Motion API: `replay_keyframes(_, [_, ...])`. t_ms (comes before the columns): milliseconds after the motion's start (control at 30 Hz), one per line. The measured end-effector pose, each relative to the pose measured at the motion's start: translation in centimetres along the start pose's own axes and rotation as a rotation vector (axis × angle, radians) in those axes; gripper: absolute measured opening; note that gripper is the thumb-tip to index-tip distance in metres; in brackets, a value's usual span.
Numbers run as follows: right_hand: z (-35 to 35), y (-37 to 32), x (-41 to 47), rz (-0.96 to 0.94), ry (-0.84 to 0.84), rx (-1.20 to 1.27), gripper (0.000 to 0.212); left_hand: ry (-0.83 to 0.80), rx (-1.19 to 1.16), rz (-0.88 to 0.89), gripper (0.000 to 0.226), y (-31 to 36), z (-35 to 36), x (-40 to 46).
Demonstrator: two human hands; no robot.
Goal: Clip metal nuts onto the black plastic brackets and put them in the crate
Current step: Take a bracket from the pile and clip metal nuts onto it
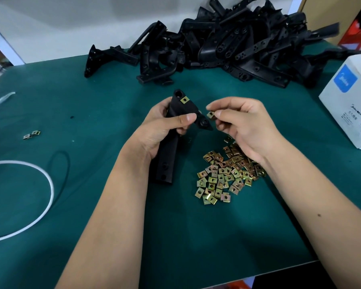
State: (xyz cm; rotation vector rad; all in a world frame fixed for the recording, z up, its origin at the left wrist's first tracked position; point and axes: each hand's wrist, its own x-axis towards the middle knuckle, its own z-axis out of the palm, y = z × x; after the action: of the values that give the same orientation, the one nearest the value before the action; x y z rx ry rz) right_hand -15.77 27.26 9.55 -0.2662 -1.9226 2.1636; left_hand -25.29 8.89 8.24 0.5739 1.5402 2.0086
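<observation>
My left hand (pixel 165 126) grips a black plastic bracket (pixel 169 157) around its middle, above the green table. One brass-coloured metal nut (pixel 184 100) is clipped on the bracket's upper tab. My right hand (pixel 244 126) pinches a second metal nut (pixel 210 114) between thumb and forefinger, just right of the bracket's lower tab (pixel 204 124) and a little apart from it. A loose heap of metal nuts (pixel 225 174) lies on the table under my right wrist. No crate is in view.
A big pile of black brackets (pixel 227 44) fills the back of the green table (pixel 92 101). A white cardboard box (pixel 348 97) stands at the right. Two stray nuts (pixel 31 134) and a white cord loop (pixel 48 195) lie at the left.
</observation>
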Motion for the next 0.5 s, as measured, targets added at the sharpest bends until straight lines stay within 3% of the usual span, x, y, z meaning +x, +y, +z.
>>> replay_keyframes(233, [0.64,0.26,-0.10,-0.020,-0.040,-0.022,0.013,0.002,0.034,-0.009,0.025,0.12,0.19,0.02])
replay_keyframes(500, [0.84,0.45,0.06,-0.025,0.025,0.003,0.016,-0.008,0.028,-0.013,0.027,0.11,0.19,0.01])
